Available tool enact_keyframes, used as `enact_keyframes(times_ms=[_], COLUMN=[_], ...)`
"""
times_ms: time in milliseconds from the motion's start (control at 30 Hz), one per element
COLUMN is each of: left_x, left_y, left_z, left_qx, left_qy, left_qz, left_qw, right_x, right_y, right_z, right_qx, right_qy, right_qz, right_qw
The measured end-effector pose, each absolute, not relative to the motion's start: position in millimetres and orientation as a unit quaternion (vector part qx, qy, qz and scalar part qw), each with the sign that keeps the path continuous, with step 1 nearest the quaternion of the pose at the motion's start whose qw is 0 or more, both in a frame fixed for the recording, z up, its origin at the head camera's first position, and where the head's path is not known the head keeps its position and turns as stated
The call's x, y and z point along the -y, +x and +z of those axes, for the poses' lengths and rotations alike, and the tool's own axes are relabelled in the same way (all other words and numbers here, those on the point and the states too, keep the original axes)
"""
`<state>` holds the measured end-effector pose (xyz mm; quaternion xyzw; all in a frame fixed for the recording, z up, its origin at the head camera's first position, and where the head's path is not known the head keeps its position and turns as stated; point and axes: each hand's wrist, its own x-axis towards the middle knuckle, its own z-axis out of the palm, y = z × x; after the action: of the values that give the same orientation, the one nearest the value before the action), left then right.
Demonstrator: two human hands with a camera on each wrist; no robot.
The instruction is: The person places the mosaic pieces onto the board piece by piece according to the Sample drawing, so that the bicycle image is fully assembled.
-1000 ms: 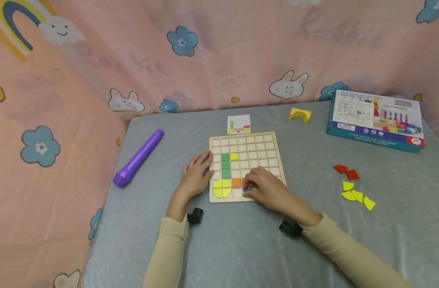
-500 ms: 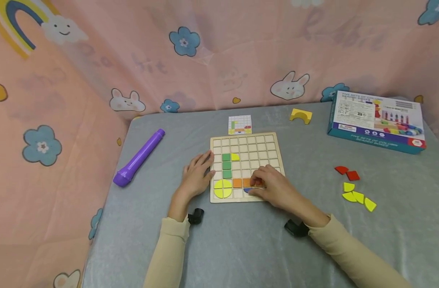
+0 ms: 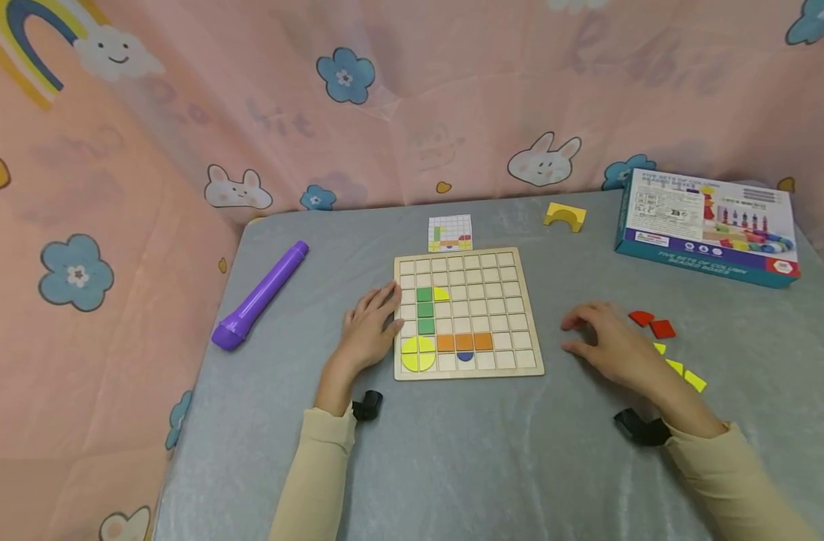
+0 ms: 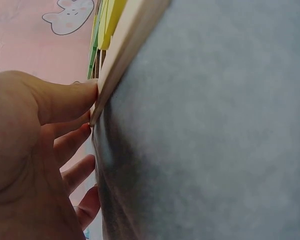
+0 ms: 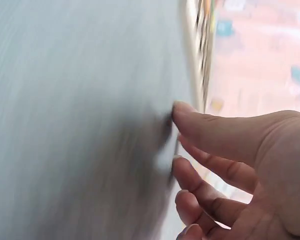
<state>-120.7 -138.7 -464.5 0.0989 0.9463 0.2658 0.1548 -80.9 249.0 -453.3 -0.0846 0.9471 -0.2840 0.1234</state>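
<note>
My left hand [image 3: 367,330] rests at the left edge of a wooden grid board [image 3: 466,376], thumb and fingers touching its rim, as the left wrist view also shows. On the board lie green square tiles [image 3: 425,310], a yellow quarter-round tile [image 3: 441,294], yellow quarters forming a circle [image 3: 412,346], a row of orange squares [image 3: 464,343] and a blue half-round tile [image 3: 465,357] below them. Right of the board, my right hand [image 3: 614,349] hovers with loosely bent fingers and nothing between them. Beside it are red tiles [image 3: 662,328] and yellow tiles [image 3: 695,381], some partly hidden by the hand.
A small pattern card [image 3: 450,224] lies behind the board. Further back right are a yellow arch block [image 3: 565,216] and a printed box [image 3: 709,225]. A purple toy microphone [image 3: 259,297] lies on the left of the grey-covered table [image 3: 466,458]. A pink curtain hangs behind.
My right hand has let go of the blue half-round tile and moved right, off the board toward the loose red and yellow tiles. The left hand has stayed at the board's edge.
</note>
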Motion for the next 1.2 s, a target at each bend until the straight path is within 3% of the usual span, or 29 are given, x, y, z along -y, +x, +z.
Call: enact_keyframes(times_ms=[200, 567, 1200], left_x=[139, 139, 139], left_y=[-120, -120, -120], left_z=[-464, -464, -463], left_qx=[-0.946, -0.945, -0.946], left_qy=[0.1, 0.102, 0.104], left_qz=[0.268, 0.272, 0.268], left_qw=[0.151, 0.152, 0.147], right_x=[-291, -330, -351], right_y=[-87, -87, -69], right_z=[-456, -456, -456], right_qx=[-0.957, -0.952, -0.957], right_qy=[-0.056, -0.025, 0.013], right_qz=[-0.272, -0.279, -0.274], right_qw=[0.09, 0.121, 0.091])
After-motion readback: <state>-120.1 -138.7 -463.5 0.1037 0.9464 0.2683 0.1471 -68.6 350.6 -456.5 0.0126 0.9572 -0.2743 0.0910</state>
